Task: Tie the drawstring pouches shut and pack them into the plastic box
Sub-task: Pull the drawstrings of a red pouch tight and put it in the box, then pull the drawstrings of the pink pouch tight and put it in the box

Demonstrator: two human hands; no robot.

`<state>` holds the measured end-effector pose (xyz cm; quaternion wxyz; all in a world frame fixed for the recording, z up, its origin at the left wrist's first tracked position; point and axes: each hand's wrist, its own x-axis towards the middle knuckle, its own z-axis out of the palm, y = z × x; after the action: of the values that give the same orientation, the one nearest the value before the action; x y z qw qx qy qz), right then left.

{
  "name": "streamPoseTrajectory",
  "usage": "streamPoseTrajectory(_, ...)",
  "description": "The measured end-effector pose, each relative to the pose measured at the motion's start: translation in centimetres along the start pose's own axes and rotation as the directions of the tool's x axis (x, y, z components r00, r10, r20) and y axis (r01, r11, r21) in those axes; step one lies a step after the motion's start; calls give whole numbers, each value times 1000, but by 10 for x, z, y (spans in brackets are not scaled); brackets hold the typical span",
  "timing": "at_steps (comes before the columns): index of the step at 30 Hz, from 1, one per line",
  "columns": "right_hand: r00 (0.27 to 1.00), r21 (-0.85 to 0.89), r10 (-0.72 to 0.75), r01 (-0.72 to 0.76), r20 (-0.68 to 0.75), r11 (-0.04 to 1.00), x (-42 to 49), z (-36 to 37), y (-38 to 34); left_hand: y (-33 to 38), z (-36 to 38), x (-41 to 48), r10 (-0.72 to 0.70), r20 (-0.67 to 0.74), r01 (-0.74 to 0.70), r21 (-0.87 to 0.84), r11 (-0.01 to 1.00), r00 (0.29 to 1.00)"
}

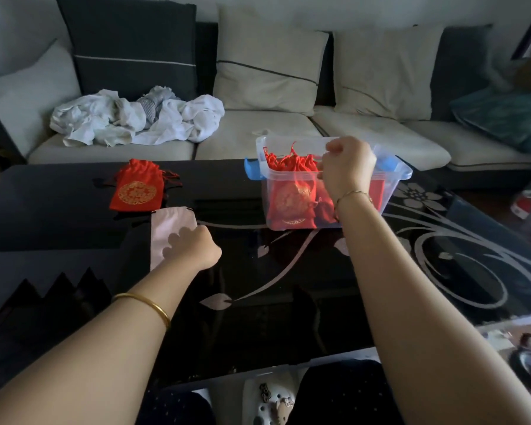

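Observation:
A clear plastic box (393,179) with blue latches stands on the black table and holds several red drawstring pouches (290,199). My right hand (348,167) hovers at the box's near rim with its fingers curled downward; whether they grip anything is hidden. One more red pouch (135,191) with a gold emblem lies flat on the table to the left, its neck gathered and its cords trailing right. My left hand (195,246) rests on the table as a loose fist with nothing in it, between that pouch and the box.
The glass table (288,271) is black with a pale floral pattern. A sofa behind it carries cushions and a heap of white cloth (135,118). The box sits at the table's far edge. My knees and a slipper show below the near edge.

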<state>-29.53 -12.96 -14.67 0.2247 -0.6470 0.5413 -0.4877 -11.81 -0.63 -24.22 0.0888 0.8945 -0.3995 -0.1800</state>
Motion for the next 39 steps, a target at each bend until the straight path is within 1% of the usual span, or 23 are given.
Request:
streamPoseTrajectory(2,998,7,-39,38,43,999,-20,5,-4,-3,3,-2,13,55,-19,112,994,998)
streamPoseTrajectory(4,984,-7,-78,80,159,997,-44,12,-9,-4,-1,-7,91,52,-99,184,978,994)
streamPoseTrajectory(5,964,5,-74,75,256,997,-52,17,-10,-1,-5,-10,148,71,-159,199,967,986)
streamPoseTrajectory(6,929,32,-48,39,368,999,-63,22,-12,1,-9,-14,194,104,-212,204,956,975)
streamPoseTrajectory(8,840,37,-7,-16,542,999,-76,35,-8,7,-15,-20,217,151,-241,168,956,964)
streamPoseTrajectory(9,807,2,-9,10,591,1000,-80,40,-4,8,-16,-18,219,115,-235,159,959,969)
streamPoseTrajectory(11,747,-64,10,43,665,997,-91,50,2,-3,-16,-14,189,-57,-178,157,971,980)
streamPoseTrajectory(12,720,-92,31,45,694,995,-93,53,7,-9,-14,-11,153,-124,-138,124,983,980)
streamPoseTrajectory(13,686,-116,55,43,726,992,-97,58,11,-16,-13,-8,107,-159,-93,89,992,982)
streamPoseTrajectory(16,608,-167,110,39,786,985,-104,64,18,-31,-8,0,30,-162,-22,52,998,986)
streamPoseTrajectory(18,586,-159,107,38,803,987,-107,67,21,-36,-5,8,11,-173,-9,16,1000,985)
streamPoseTrajectory(20,577,-147,96,43,811,988,-108,69,22,-39,-5,13,10,-207,-12,-10,1000,978)
streamPoseTrajectory(23,563,-140,83,59,822,988,-109,71,22,-41,-7,15,20,-249,-12,33,999,968)
streamPoseTrajectory(26,555,-133,90,38,827,990,-109,72,21,-39,-7,19,28,-195,-18,52,998,980)
streamPoseTrajectory(28,552,-125,99,10,828,992,-108,72,21,-38,-9,18,53,-158,-52,9,999,986)
streamPoseTrajectory(30,566,-113,106,-22,818,993,-107,72,23,-36,-13,16,119,-152,-128,-51,990,981)
streamPoseTrajectory(32,620,-79,113,-82,776,993,-103,71,22,-32,-18,12,224,-140,-246,-160,956,964)
streamPoseTrajectory(34,677,-5,114,-161,727,987,-97,69,20,-28,-25,4,326,-131,-351,-279,894,936)
streamPoseTrajectory(35,695,40,106,-190,712,981,-95,67,18,-26,-28,0,371,-132,-393,-307,867,919)
streamPoseTrajectory(37,705,100,83,-215,704,971,-90,60,13,-21,-33,-6,445,-145,-468,-321,823,884)
streamPoseTrajectory(39,692,110,63,-203,719,973,-87,55,11,-18,-37,-11,494,-186,-528,-322,786,849)
